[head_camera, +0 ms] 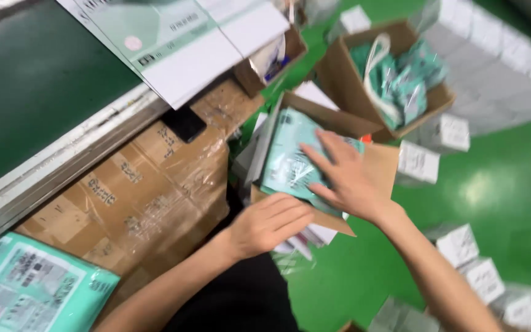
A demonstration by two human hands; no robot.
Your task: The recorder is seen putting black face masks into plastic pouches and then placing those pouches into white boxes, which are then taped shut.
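Green floor spreads under scattered white packets, with a conveyor belt at upper left. Between them sits an open cardboard box holding teal plastic packets. Fingers spread, the right hand presses flat on the top packet. At the box's near edge rests the left hand, fingers curled, gripping nothing visible.
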